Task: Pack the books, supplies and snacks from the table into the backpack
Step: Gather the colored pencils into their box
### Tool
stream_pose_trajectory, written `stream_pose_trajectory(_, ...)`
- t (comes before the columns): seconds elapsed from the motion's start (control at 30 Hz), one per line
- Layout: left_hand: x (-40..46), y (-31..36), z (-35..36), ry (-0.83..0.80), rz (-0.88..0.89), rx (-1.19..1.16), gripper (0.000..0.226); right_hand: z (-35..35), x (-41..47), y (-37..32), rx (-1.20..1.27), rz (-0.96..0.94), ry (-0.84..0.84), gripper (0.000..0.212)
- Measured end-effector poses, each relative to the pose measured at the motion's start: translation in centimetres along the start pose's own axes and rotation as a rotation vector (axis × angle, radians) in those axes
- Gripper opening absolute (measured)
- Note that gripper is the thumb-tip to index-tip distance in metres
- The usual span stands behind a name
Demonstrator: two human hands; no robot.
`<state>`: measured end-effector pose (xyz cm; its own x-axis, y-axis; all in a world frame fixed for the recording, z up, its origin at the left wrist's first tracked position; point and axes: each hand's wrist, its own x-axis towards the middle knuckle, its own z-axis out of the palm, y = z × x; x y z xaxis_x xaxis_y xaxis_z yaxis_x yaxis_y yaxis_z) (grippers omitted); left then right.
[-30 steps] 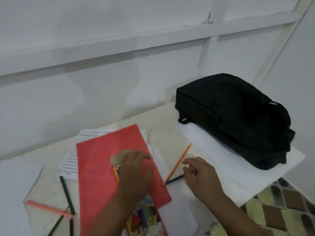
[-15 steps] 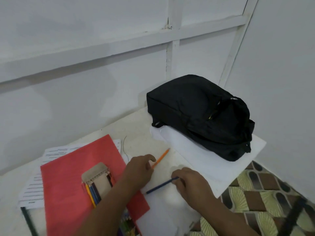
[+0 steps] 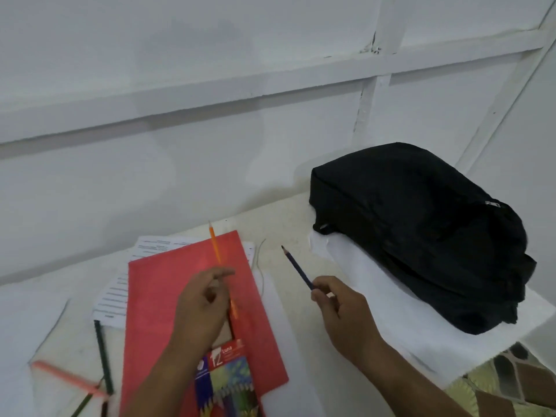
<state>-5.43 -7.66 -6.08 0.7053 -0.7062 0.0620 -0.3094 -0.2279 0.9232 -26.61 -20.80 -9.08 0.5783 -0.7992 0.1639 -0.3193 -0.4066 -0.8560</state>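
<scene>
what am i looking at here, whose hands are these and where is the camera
There is no machine here. A person wears a camera on the head, and it looks forward and down, so you see that person's own two hands from above.

The left hand holds an orange pencil in its fingers, over a red folder. The right hand pinches a dark blue pencil, tip pointing away.

All this is over a pale table. On the folder lies a box of coloured pencils, partly under the left arm. Printed sheets stick out from beneath the folder. At the left edge lie more loose pencils: a green pencil and a pink one. To the right, a black backpack lies on white paper; I cannot see an opening in it.
</scene>
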Motion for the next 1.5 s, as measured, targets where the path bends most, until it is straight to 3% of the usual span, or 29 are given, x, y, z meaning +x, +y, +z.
stream_pose_trajectory(0.23,-2.2,-3.7,-3.9,0.221,-0.033,0.061,0.028,5.0,2.1,-2.5,0.123,-0.140,-0.194,0.027)
stream_pose_trajectory(0.5,-3.4,-7.1,-2.6,0.172,0.108,0.189,0.066,10.5,4.1,-4.8,0.058,-0.310,-0.267,0.022)
stream_pose_trajectory(0.67,-3.4,-8.3,-2.7,0.177,0.137,0.347,0.056,12.5,4.2,-2.9,-0.052,-0.409,-0.334,0.036)
stream_pose_trajectory(0.83,-3.2,-9.6,-2.6,0.182,0.153,0.367,0.045,13.0,3.9,-1.4,-0.069,-0.395,-0.336,0.053)
stream_pose_trajectory(0.97,-3.1,-9.8,-2.7,0.179,0.197,0.346,0.040,13.0,4.0,-1.1,-0.118,-0.451,-0.360,0.053)
stream_pose_trajectory(1.17,-3.2,-9.2,-2.9,0.224,0.223,0.255,0.017,13.0,3.9,-1.3,-0.142,-0.494,-0.380,0.033)
stream_pose_trajectory(1.4,-3.3,-9.4,-3.0,0.167,0.208,0.311,0.045,12.5,3.8,-1.2,-0.030,-0.540,-0.368,0.013)
stream_pose_trajectory(1.5,-3.2,-9.3,-2.9,0.195,0.231,0.268,0.028,12.4,3.8,-1.4,-0.031,-0.562,-0.374,0.020)
